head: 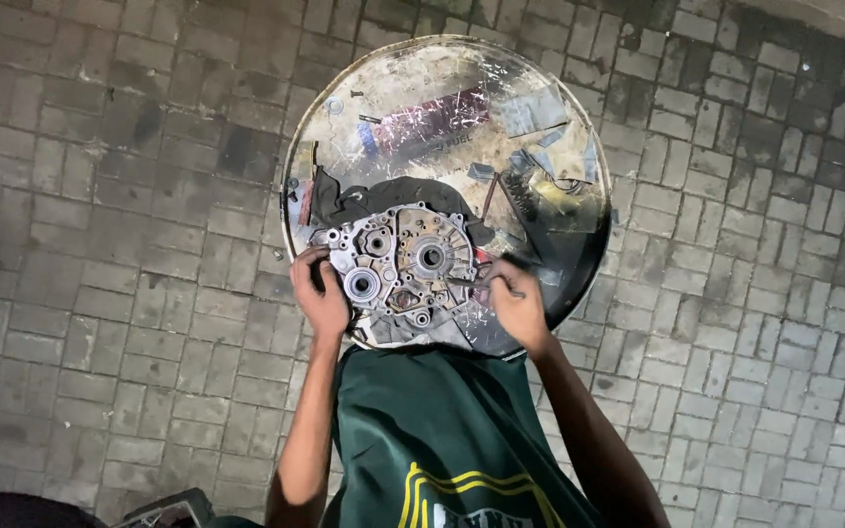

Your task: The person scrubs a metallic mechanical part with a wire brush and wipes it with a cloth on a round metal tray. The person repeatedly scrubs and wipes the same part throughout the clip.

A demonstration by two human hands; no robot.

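1. Left hand (322, 298) gripping the left edge of the metal engine case (398, 266) on the round drum top (559, 127).
2. Right hand (515, 303) clenched around a thin tool (464, 282); tip hard to see.
3. Dark rag (344, 200) half hidden behind.

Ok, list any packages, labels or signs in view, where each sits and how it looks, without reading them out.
Printed panel: painted on the far part of the round metal drum top, a worn red and blue rectangle, scratched.
Shirt print: on the green shirt at the bottom edge, yellow curved stripes with pale lettering below them.
No packages or screens show.
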